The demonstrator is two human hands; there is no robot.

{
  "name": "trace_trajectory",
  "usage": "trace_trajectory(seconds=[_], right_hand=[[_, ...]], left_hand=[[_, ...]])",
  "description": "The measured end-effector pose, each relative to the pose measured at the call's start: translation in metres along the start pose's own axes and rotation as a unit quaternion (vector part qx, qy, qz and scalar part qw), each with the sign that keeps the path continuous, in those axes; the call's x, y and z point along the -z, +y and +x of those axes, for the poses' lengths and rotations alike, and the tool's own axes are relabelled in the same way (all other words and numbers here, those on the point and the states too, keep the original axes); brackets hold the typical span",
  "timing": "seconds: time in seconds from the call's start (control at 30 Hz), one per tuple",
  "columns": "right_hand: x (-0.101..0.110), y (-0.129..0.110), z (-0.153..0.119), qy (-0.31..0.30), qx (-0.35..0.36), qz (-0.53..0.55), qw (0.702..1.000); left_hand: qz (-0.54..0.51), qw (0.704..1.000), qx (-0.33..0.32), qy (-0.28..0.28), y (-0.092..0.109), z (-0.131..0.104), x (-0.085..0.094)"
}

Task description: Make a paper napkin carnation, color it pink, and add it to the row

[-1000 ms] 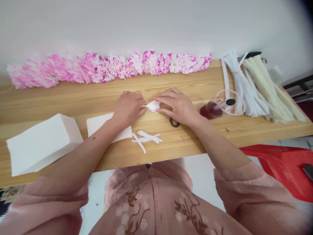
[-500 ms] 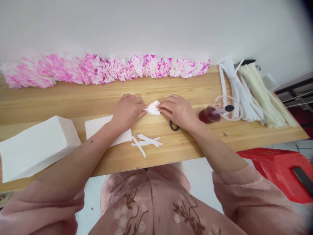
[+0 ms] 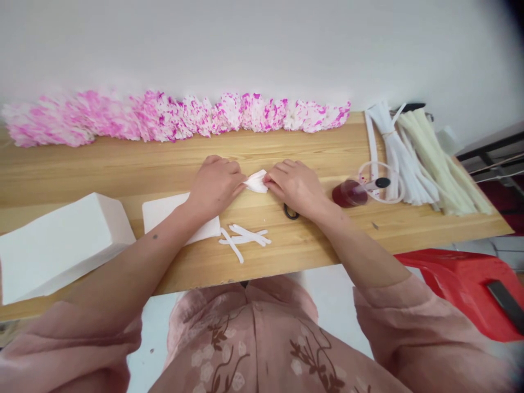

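Note:
A small gathered piece of white tissue paper (image 3: pixel 257 182) is stretched between my hands over the middle of the table. My left hand (image 3: pixel 216 183) pinches its left end. At its right end, the fingers of my right hand (image 3: pixel 293 183) are closed on the paper. Below it lie several short white pipe cleaners (image 3: pixel 245 236), some crossed. A flat stack of white tissue sheets (image 3: pixel 167 212) lies partly under my left forearm. Beside my right hand a black scissor-like loop (image 3: pixel 291 212) shows; the rest of it is hidden.
Pink-and-white paper flowers (image 3: pixel 176 117) line the wall. A large white paper stack (image 3: pixel 61 245) sits at left. At right stand a cup of dark red liquid (image 3: pixel 349 194), white pipe cleaners (image 3: pixel 409 164) and cream ones (image 3: pixel 442 164). A red stool (image 3: pixel 454 278) is below the table (image 3: pixel 311 245).
My right hand has shifted slightly on the right end of the tissue paper, whose fanned end now looks more closed up. My left hand keeps its pinch.

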State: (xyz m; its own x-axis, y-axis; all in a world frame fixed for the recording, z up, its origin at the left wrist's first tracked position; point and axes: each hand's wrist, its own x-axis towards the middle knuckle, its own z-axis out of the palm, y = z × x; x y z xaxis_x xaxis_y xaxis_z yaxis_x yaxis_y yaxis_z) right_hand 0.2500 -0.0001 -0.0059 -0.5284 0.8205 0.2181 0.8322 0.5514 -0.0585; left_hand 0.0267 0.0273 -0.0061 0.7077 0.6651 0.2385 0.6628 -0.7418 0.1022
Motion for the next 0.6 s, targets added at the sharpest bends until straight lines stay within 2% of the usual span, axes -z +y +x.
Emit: trace_trajectory(seconds=[0.07, 0.23, 0.4, 0.6], right_hand=[[0.003, 0.004, -0.002, 0.012, 0.003, 0.04, 0.999], [0.004, 0.013, -0.007, 0.087, 0.012, 0.129, 0.988], [-0.001, 0.008, -0.004, 0.049, 0.055, 0.141, 0.987], [-0.009, 0.007, -0.002, 0.026, 0.039, 0.119, 0.992]], left_hand=[[0.004, 1.0, -0.002, -0.006, 0.0, 0.001, 0.0], [0.002, 1.0, 0.0, -0.003, -0.001, 0.001, -0.001], [0.002, 1.0, 0.0, 0.002, -0.002, 0.0, -0.002], [-0.003, 1.0, 0.003, 0.008, -0.002, 0.0, -0.002]])
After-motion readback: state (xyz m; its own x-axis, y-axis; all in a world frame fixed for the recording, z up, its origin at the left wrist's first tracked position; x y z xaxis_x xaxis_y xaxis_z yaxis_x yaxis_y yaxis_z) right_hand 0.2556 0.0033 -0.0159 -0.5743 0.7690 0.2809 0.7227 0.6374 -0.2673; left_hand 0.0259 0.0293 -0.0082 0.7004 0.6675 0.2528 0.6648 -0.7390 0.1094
